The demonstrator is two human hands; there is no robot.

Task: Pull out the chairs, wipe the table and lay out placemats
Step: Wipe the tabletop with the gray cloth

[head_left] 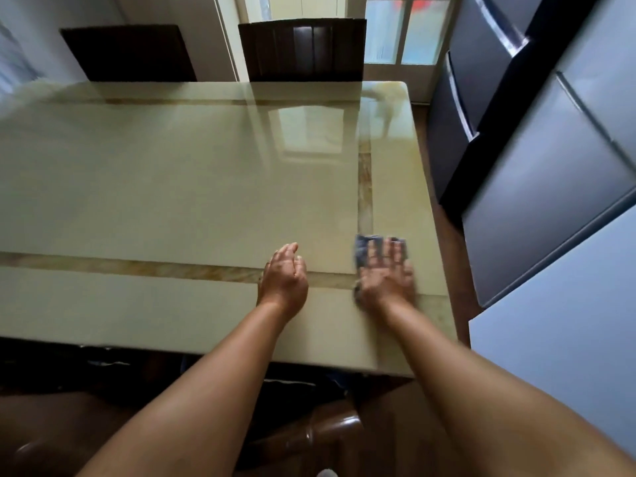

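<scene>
The table [172, 187] is a glossy pale-green slab with a thin tan marbled band running just inside its edges, and its polished top mirrors a window and the dark chair [302, 49] standing at its far side. A second dark chair [127, 53] stands at the same far side, further to the left. Near the table's near right corner, where two lengths of the tan band meet, lies a small blue-grey cloth [364, 251], crumpled and partly covered. The right hand [387, 275] presses flat on this cloth with its fingers straight and spread; the hand is blurred. The left hand [284, 275] rests on the table just left of the cloth, over the near band, its fingers loosely curled and holding nothing. Beyond the table's right edge stand grey cabinet fronts [537, 187]. Below the table's near edge, a brown glossy chair back [327, 438] shows between the forearms.
</scene>
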